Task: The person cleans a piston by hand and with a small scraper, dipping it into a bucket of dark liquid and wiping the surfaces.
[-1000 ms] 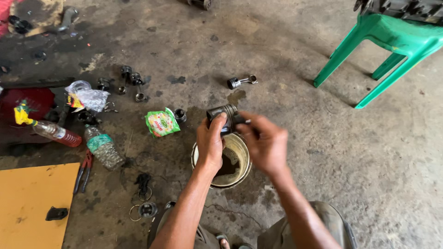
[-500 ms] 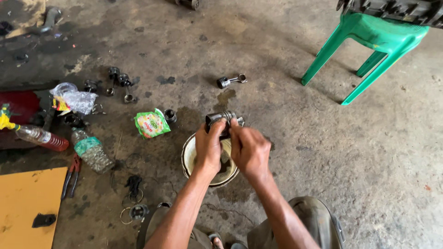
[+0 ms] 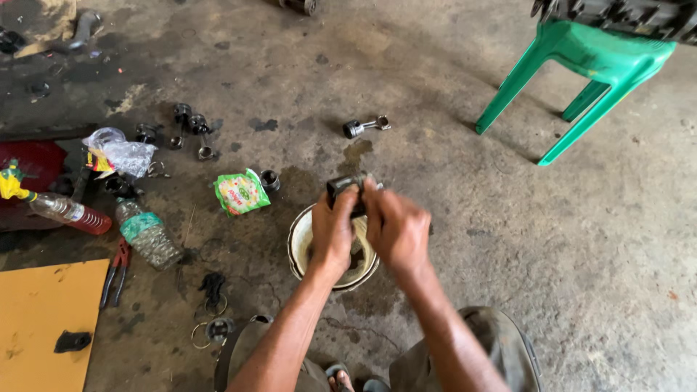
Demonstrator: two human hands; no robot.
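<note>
Both my hands hold a dark metal piston part above a round white bowl that stands on the concrete floor. My left hand grips its left side with the fingers curled over it. My right hand covers its right side, so most of the part is hidden. The bowl holds dark liquid. Another piston with its connecting rod lies on the floor beyond my hands.
A green plastic stool stands at the far right. To the left lie a green packet, a clear plastic bottle, a red-based bottle, red-handled pliers, several small dark parts and an orange board.
My right hand has closed in from the right onto the part, beside my left hand. The view has shifted slightly. The part stays above the bowl.
</note>
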